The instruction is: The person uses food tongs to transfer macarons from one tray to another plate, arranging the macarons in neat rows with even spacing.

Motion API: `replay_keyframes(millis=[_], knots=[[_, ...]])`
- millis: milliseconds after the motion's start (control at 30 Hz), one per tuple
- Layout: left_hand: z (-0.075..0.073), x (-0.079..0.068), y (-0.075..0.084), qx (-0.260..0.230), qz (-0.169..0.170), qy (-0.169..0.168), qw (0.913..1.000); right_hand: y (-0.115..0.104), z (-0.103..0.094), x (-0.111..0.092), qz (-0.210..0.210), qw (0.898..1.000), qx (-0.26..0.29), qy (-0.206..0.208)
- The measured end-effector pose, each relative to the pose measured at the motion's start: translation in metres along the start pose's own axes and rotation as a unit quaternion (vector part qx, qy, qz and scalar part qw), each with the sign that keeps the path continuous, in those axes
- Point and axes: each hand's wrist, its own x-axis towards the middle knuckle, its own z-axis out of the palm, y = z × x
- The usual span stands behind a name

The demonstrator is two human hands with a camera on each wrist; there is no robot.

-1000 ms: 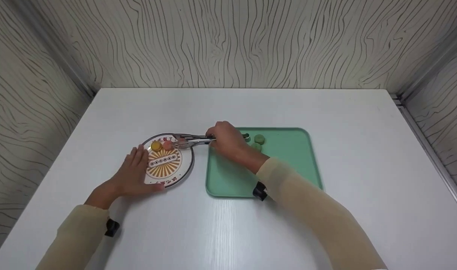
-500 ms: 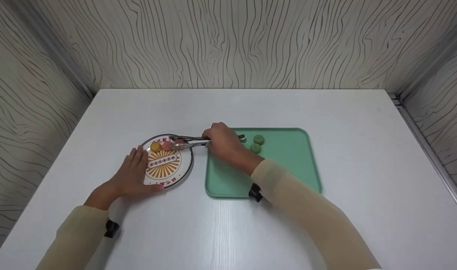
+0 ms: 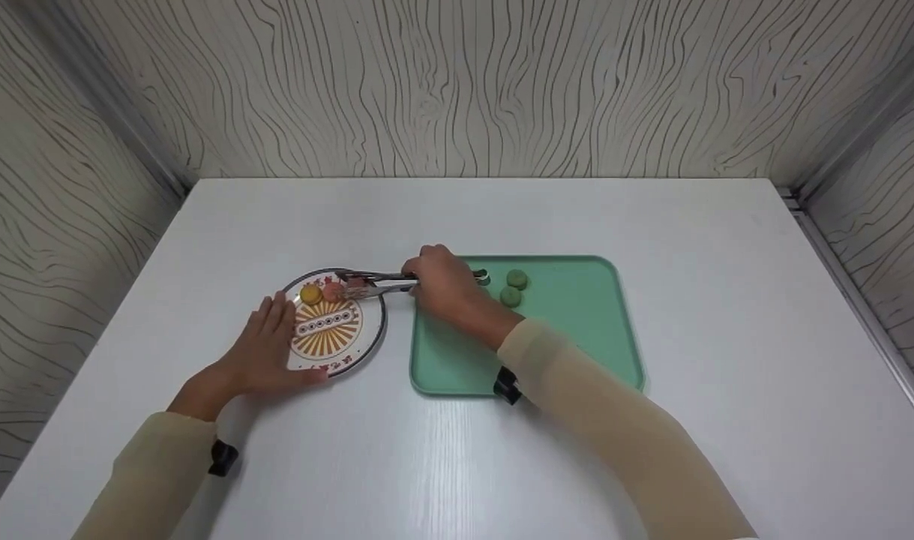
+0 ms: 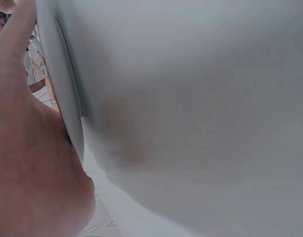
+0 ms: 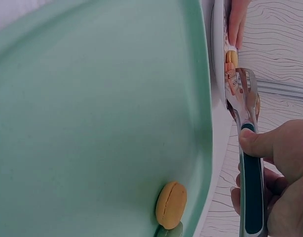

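Tongs (image 3: 389, 288) Over the Decorated Plate (image 3: 368, 339)

Head view. I see the left hand (image 3: 265, 352) at left of centre, its fingers straight and its thumb spread, holding nothing and resting along the plate's left and lower edge. The right hand (image 3: 443, 283), at the centre, grips the tongs. Their two arms stand a narrow gap apart, with the tips over the plate's upper right part. A yellow macaron (image 3: 311, 293) lies on the plate's upper left part, just beside a pink macaron (image 3: 333, 291), which the tips reach. A reddish patch shows between the arms; I cannot tell what it is, nor whether the tips pinch anything. Right of centre, the green tray (image 3: 576, 337) bears two green macarons (image 3: 517, 280) near its upper edge. Both objects rest on the white table (image 3: 696, 300).

Left wrist view. I have the hand along the left edge, against the plate's rim, which appears nearly edge-on. White tabletop fills most of the frame.

Right wrist view. At lower right, I see the thumb pressed on the tongs' dark handle. A tan macaron (image 5: 171, 205) touches a green one at bottom centre, inside the tray.
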Motion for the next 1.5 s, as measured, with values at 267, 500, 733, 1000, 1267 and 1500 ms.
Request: replay_keyframes(millis=[267, 500, 733, 1000, 1267, 1500], knots=[[0.0, 0.0, 0.0, 0.003, 0.001, 0.002, 1.0, -0.001, 0.0, 0.001, 0.012, 1.0, -0.003, -0.007], [0.0, -0.001, -0.001, -0.006, 0.008, 0.007, 0.9999, -0.001, -0.001, -0.001, 0.006, 1.0, -0.001, -0.006], [0.0, -0.001, -0.001, -0.008, 0.007, 0.005, 0.9999, 0.0, -0.004, -0.003, 0.007, 1.0, -0.011, 0.002], [-0.001, -0.002, 0.001, -0.008, 0.011, 0.007, 0.9999, 0.0, -0.007, -0.007, 0.003, 1.0, -0.019, 0.004], [0.0, -0.001, -0.001, -0.002, 0.017, 0.014, 0.9998, 0.001, -0.007, -0.012, 0.014, 1.0, -0.007, 0.004], [0.0, -0.002, -0.001, 0.003, 0.015, 0.013, 0.9998, 0.007, -0.008, -0.018, -0.003, 1.0, 0.014, 0.021]])
